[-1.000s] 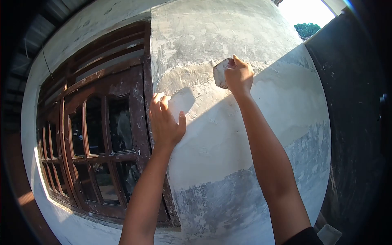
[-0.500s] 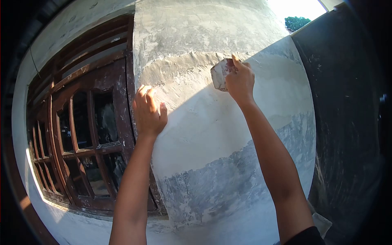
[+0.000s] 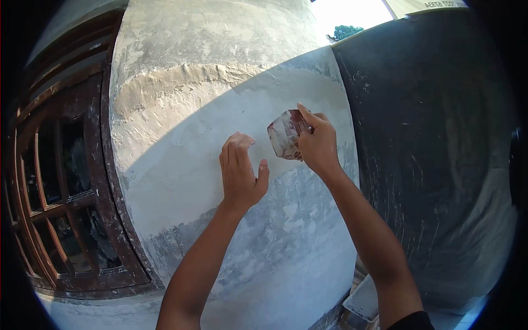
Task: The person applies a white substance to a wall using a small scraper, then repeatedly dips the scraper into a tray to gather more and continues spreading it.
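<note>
My right hand (image 3: 319, 142) grips a broad putty knife (image 3: 284, 135), its blade smeared with whitish plaster and reddish brown near the grip. The thumb points up along the tool. To the left of the blade, my left hand (image 3: 240, 173) is raised in front of the wall, thumb apart from the loosely bent fingers, holding nothing. Pale dabs show on its fingertips. Behind both hands stands the plastered wall (image 3: 181, 181), with a smooth light band across its middle. Above that runs a rough, ridged strip of plaster (image 3: 181, 82), partly in sunlight.
A brown wooden window (image 3: 66, 181) with glass panes borders the wall on the left. Dark sheeting (image 3: 429, 154) with pale streaks hangs at the right. Low beside my right forearm sits a whitish container (image 3: 363, 300).
My view has swung right, so the window sits further left. My right hand and the putty knife have come lower on the wall. My left hand has moved away from the window side, closer to the knife.
</note>
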The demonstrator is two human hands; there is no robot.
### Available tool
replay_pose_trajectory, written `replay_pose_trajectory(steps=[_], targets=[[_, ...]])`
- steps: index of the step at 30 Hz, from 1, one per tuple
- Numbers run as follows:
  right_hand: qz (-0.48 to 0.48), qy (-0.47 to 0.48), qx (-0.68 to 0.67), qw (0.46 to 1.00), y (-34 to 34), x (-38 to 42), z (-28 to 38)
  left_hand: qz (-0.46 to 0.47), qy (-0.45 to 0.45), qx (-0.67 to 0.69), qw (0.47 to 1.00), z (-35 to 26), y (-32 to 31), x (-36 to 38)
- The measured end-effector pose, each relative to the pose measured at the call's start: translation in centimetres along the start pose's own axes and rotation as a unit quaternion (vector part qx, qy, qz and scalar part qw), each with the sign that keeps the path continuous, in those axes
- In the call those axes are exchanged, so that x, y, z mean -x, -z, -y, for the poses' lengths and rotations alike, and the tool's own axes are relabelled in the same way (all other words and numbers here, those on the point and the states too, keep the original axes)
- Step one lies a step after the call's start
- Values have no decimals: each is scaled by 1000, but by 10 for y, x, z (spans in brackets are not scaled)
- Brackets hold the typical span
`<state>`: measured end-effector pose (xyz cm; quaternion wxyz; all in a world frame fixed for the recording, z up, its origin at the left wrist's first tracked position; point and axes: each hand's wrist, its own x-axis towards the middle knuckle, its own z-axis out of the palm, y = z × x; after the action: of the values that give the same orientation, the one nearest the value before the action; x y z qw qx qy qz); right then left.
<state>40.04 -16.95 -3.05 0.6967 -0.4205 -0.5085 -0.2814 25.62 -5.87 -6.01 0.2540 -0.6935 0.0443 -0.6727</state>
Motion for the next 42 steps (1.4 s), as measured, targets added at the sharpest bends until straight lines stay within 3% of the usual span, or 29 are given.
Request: replay_pose_trajectory(steps=[13,18,24,28,34,42], targets=[[-50,-95,176,979,146,53,-56,-52,80,252,963,-125,-123,33],[-69,-78,258,960,192,84,-79,-41,101,325,939,-173,-156,62],[-66,-141,327,932,229,127,-114,-21,152,412,898,-220,-198,109],[-63,-164,360,916,245,168,-160,39,190,439,877,-243,-227,156],[-41,-234,391,889,266,242,-246,152,304,490,802,-283,-270,247],[-6,-385,388,838,281,343,-329,250,398,479,742,-341,-309,361]])
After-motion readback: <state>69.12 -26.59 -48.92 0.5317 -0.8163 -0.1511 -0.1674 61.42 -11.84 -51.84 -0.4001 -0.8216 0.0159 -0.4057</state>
